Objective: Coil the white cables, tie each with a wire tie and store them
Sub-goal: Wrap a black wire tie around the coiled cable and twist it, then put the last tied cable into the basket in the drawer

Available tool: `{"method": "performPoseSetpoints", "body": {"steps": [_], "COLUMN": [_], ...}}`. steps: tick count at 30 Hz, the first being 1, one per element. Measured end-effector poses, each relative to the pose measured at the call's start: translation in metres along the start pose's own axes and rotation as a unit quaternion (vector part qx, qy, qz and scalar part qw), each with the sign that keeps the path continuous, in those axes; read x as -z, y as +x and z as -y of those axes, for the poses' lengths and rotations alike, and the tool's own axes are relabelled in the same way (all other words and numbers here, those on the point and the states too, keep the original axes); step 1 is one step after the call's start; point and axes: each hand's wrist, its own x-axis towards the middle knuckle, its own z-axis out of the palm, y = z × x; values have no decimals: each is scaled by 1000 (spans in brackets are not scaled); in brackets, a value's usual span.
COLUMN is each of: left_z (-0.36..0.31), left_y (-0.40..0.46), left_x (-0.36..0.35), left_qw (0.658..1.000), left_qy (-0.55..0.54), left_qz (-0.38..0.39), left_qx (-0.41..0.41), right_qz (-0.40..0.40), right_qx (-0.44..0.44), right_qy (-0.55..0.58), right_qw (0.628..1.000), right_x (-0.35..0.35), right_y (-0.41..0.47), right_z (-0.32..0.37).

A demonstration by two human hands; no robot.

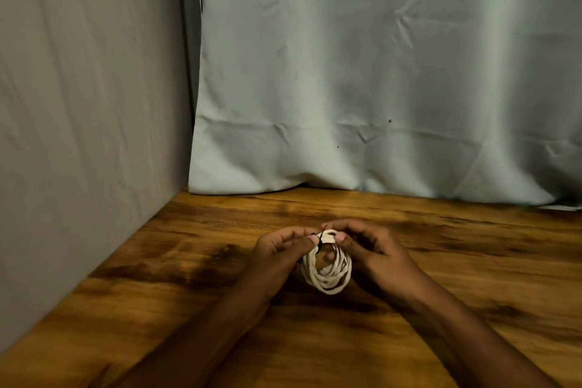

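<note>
Two hands work one coiled white cable (327, 271) over the wooden table (456, 261).

Left hand (280, 249) and right hand (374, 250) both pinch the coil's top, thumbs and fingertips curled round it, where a thin black wire tie (318, 244) crosses the strands. Coil sits toward the table's middle, well apart from the pale curtain (378, 72) along the far edge.
</note>
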Motion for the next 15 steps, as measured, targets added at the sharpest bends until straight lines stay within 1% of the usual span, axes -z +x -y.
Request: {"method": "performPoseSetpoints", "body": {"steps": [2, 4, 7, 9, 11, 15], "left_z": [-1, -3, -4, -4, -7, -15], "left_y": [1, 2, 0, -3, -8, -24], "left_x": [2, 4, 7, 8, 7, -2], "left_qw": [1000, 998, 999, 999, 999, 999], "left_qy": [-9, -21, 9, 31, 27, 22], "left_qz": [-28, -53, -52, -42, -39, -48], "left_qx": [9, 14, 3, -3, -5, -8], "right_qz": [-16, -43, -118, -150, -176, -226], "right_qx": [-19, -33, -39, -54, -63, -41], "right_qy": [42, 112, 204, 234, 211, 107], "right_qw": [999, 992, 971, 959, 959, 967], "right_x": [0, -3, -6, -6, -5, -8], "right_y": [2, 4, 5, 1, -7, -42], "right_z": [-3, -6, -5, 0, 3, 13]}}
